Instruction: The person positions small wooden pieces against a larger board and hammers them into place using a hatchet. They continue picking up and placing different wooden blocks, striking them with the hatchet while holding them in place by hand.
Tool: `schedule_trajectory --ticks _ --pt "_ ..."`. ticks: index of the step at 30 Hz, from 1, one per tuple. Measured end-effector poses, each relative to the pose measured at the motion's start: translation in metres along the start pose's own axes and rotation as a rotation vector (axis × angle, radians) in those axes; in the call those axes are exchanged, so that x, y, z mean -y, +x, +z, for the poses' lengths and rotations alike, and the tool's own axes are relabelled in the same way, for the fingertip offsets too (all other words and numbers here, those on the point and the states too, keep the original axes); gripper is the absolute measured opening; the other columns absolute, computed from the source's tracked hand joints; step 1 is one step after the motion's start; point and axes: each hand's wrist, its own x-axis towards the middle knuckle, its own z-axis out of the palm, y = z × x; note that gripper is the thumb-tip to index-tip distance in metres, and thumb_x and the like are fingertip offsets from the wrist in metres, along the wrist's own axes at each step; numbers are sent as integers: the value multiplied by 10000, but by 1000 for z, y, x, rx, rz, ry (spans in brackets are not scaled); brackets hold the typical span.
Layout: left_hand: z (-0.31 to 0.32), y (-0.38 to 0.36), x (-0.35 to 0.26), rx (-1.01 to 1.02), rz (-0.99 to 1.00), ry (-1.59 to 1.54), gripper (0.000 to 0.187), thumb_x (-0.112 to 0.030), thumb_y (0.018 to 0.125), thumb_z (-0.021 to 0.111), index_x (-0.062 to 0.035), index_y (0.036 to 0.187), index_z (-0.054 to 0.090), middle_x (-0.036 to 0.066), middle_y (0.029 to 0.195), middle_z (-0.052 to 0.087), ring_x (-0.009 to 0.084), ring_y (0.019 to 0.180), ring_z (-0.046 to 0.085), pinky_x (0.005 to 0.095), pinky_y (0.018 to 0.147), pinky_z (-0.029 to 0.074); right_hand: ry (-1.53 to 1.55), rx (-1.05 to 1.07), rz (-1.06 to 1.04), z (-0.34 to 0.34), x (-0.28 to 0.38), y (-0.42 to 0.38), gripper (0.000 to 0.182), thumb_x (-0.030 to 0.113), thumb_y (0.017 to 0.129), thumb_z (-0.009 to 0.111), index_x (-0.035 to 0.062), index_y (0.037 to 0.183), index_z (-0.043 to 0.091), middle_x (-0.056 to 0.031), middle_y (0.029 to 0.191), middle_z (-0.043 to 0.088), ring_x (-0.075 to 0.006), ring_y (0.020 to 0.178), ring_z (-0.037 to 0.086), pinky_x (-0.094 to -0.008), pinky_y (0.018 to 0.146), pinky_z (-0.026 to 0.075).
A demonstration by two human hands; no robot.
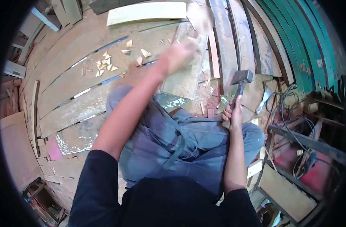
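A hammer (240, 85) with a dark, blocky head stands upright in my right hand (233, 113), whose fingers wrap round its handle beside my right knee. My left hand (182, 56) reaches out over a worn board (182, 81) and is smeared by motion, so its fingers and anything in them cannot be made out. Just beyond it, a pale rounded shape (200, 18) is blurred. To the left of that lies a long pale wooden piece (146, 13). Small wood chips (104, 66) are scattered on the planks left of my left hand.
Long planks (228, 41) lie ahead on the right, near green slats (294, 38). A brush-like tool (263, 100) and tangled black cables (284, 106) are right of my knee. A metal frame (309, 142) stands at the lower right. My crossed legs (173, 140) rest on the plank floor.
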Motion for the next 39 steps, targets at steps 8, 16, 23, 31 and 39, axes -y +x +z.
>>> schedule_trajectory --ticks 8,16,23,31,39 --pt "159 -7 -51 559 32 546 187 -186 890 540 -99 992 670 87 1058 642 256 1089 609 379 903 500 263 12 4 -10 2 0 514 617 949 465 117 830 448 64 541 278 -45 384 266 -226 333 225" --pt "194 -24 -59 513 -40 437 229 -82 837 581 -70 1063 618 130 1109 586 296 1070 603 387 816 568 400 -25 29 -7 15 2 512 599 966 450 106 827 436 52 537 290 -55 379 277 -224 336 233" --pt "194 -20 -55 345 -68 341 303 -7 824 548 -69 1120 559 165 1082 564 334 1029 608 404 848 543 444 -26 50 -5 18 -4 484 583 967 466 116 841 444 63 534 291 -39 378 282 -207 333 240" --pt "191 -24 -41 480 -85 345 205 -52 851 533 -59 1041 610 167 1050 614 330 981 645 406 816 551 513 9 47 -9 16 0 496 600 947 493 121 827 448 66 527 299 -37 372 280 -210 335 240" --pt "189 -29 -60 538 -64 460 247 -114 877 512 -113 1084 648 163 1159 619 359 1142 547 438 915 503 497 -11 69 -8 20 -3 500 607 941 497 121 837 443 68 528 299 -35 378 273 -209 341 236"
